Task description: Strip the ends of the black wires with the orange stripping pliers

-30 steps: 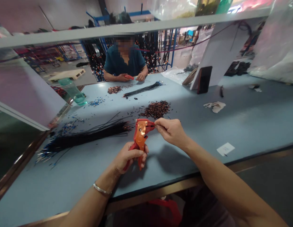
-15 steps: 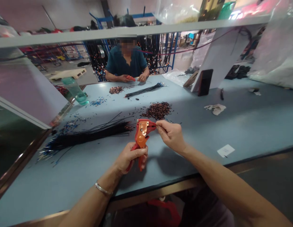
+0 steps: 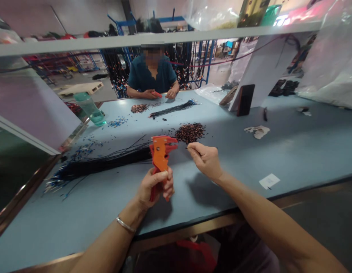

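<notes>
My left hand (image 3: 156,185) is closed round the handles of an orange and red wire stripper (image 3: 160,153), held upright above the table with its jaws facing right. Thumb and forefinger of my right hand (image 3: 203,157) are pinched together on a short dark wire (image 3: 187,148), of which only a tiny tip shows. A gap separates that tip from the stripper's jaws. Just beyond my hands lies a pile of short dark and copper-coloured wire pieces (image 3: 190,132). To the left of the stripper is a thick bundle of long black wires (image 3: 107,162) with blue and bare ends.
Across the table (image 3: 232,151) sits a co-worker (image 3: 152,77) holding a red tool, near a smaller wire bundle (image 3: 172,109) and scraps. A green bottle (image 3: 92,112) stands at left. At right are a phone (image 3: 246,99), crumpled paper (image 3: 258,131) and a white card (image 3: 269,181).
The wire stripper in my left hand has moved left, away from my right hand, and turned slightly. Its jaws are now apart from my right fingertips, which have stayed nearly in place.
</notes>
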### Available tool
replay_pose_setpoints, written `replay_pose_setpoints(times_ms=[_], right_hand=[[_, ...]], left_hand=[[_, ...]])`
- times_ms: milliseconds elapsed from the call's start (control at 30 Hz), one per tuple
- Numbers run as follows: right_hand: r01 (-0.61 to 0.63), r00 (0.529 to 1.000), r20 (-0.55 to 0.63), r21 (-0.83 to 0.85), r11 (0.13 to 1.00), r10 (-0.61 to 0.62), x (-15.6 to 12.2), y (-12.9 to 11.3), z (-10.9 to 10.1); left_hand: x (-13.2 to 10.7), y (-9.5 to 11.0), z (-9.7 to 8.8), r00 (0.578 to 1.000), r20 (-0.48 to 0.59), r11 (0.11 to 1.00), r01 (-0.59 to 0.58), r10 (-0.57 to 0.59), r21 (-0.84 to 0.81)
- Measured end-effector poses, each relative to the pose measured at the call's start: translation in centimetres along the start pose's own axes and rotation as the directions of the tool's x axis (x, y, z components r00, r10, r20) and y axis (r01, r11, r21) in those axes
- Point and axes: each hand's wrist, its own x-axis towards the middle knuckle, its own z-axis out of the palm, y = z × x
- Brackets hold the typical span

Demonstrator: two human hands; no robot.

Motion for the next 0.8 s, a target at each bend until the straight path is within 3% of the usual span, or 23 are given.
replay_pose_setpoints(times_ms=[133,267,467,600,800], right_hand=[[-0.045,0.999,0.015,-0.022,0.999,0.045,0.3,0.7,-0.1],[-0.103,0.994,0.026,0.003,0.995,0.103,0.3,0.5,0.0],[-0.180,0.983,0.046,0.037,0.983,0.178,0.4,0.4,0.1],[-0.225,0.969,0.128,0.091,0.970,0.213,0.5,0.1,-0.1],[-0.235,0.952,0.236,0.151,0.960,0.196,0.6,-0.4,-0.5]], left_hand=[[-0.1,0.6,-0.6,0.985,-0.050,0.981,-0.170,0.166,-0.094],[0.4,0.3,-0.8,0.974,-0.045,0.972,-0.223,0.220,-0.077],[0.9,-0.5,-0.7,0.977,-0.029,0.975,-0.207,0.210,0.081],[1.0,-0.9,-0.5,0.985,-0.002,0.968,-0.172,0.175,0.184],[1.1,-1.1,-0.2,0.997,0.033,0.986,-0.079,0.075,0.148]])
